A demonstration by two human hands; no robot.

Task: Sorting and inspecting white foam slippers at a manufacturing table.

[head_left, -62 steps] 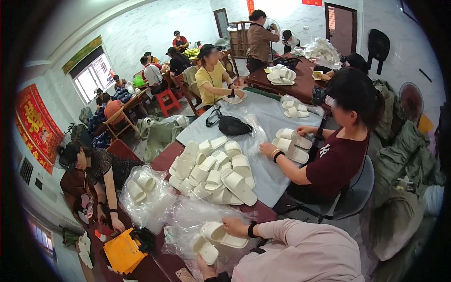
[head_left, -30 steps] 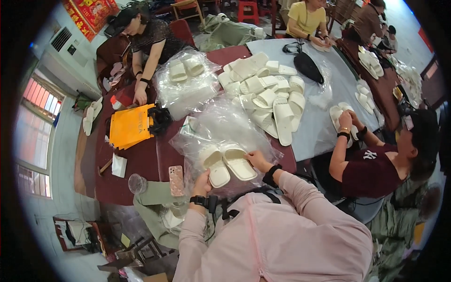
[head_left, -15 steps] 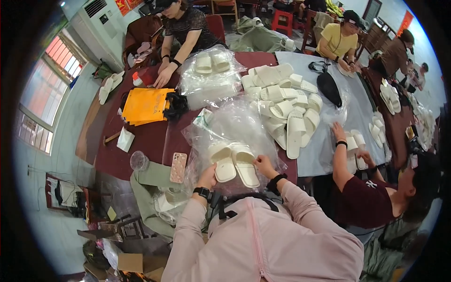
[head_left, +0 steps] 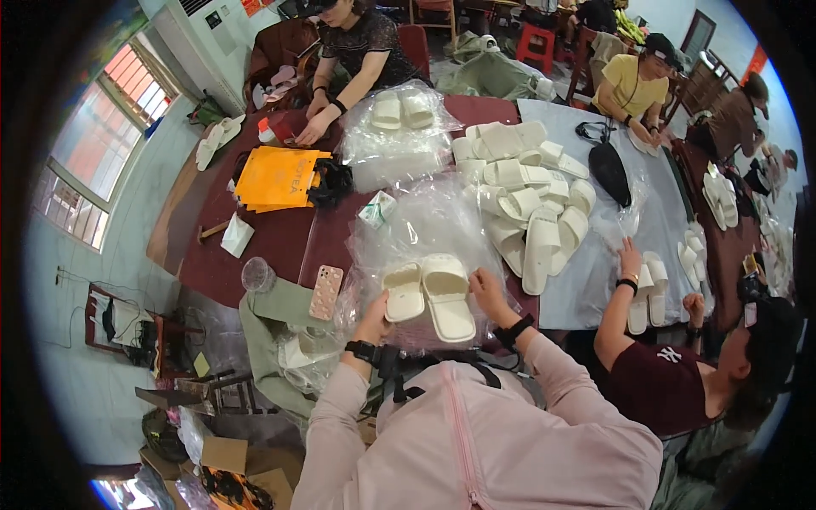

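Slippers [head_left: 449, 299] sit between left grip [head_left: 372, 321] and right grip [head_left: 491, 296], both apparently holding.

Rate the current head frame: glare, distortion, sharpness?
Head view, rim: dark vignette, and the maroon table has a bowed near edge. Head view, left: bright window. Head view, centre: glints on the clear plastic bags; the handled white slippers look fairly sharp, fine sole texture hard to tell.

The left hand [head_left: 371, 322] is partly hidden by a white slide slipper [head_left: 404, 293]; the lower edge cuts off the pink jacket [head_left: 510, 429], the upper edge an air conditioner [head_left: 212, 44].
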